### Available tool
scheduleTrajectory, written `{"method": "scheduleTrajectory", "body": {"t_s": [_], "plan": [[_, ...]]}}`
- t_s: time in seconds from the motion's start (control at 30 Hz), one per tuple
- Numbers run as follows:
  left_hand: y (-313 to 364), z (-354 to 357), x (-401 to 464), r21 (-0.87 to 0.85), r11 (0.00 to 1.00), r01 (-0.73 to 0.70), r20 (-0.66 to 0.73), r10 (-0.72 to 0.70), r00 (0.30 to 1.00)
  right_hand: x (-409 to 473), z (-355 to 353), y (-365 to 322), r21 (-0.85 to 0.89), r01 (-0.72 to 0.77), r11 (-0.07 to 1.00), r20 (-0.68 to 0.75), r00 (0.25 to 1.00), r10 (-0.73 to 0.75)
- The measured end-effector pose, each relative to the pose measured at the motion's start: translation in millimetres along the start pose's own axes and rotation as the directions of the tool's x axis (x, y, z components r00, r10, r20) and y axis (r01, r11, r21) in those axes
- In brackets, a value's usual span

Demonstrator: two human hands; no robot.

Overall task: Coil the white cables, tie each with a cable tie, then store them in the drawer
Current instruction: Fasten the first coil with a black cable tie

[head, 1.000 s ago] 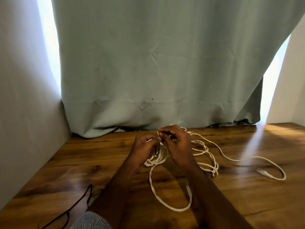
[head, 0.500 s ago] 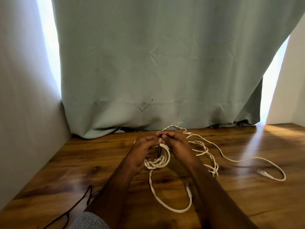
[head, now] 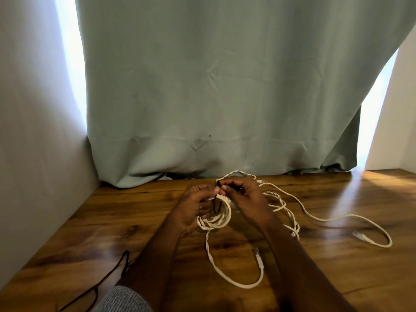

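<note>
no readable text, no labels, no brands, no numbers, no signs anywhere in view

loose white cable (head: 315, 216) sprawled right, black cord (head: 122, 265) near-left, bare table (head: 112, 217) far-left

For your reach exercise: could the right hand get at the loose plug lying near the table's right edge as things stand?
Probably not at once: the right hand is pinching the black cable tie at the coil. The wood between it and the plug looks bare apart from loose cable.

A coiled white cable (head: 216, 218), black cable tie (head: 216, 204) looped round it, beside loose white cables (head: 315, 218).
</note>
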State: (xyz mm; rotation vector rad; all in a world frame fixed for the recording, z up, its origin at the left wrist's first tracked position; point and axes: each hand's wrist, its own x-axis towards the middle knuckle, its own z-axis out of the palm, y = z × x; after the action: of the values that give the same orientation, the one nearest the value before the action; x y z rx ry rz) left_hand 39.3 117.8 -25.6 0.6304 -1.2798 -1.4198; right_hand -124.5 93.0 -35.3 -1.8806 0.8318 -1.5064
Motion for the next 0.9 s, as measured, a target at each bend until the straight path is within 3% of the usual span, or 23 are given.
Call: {"method": "scheduleTrajectory", "body": {"t_s": [0.37,0.57,0.8,0.9], "plan": [[6.5,8.0,-4.2,0.099,0.995,0.001,-0.029,0.002,1.000,2.3,3.8,3.7,-0.159,0.056,0.986,0.011,0.998,-0.055],[8.9,7.6,-5.3,0.115,0.993,-0.036,-0.062,0.043,0.997,6.5,-4.1,13.6,-0.233,-0.084,0.969,-0.009,0.996,0.084],[9.2,8.2,-5.0,0.099,0.995,-0.013,-0.098,0.022,0.995,2.3,-3.4,0.2,0.078,-0.223,0.972,0.049,0.974,0.219],[7.9,8.4,-4.3,0.107,0.994,-0.014,-0.101,0.025,0.995,2.3,-5.0,3.4,0.024,-0.210,0.977,-0.012,0.978,0.210]]}}
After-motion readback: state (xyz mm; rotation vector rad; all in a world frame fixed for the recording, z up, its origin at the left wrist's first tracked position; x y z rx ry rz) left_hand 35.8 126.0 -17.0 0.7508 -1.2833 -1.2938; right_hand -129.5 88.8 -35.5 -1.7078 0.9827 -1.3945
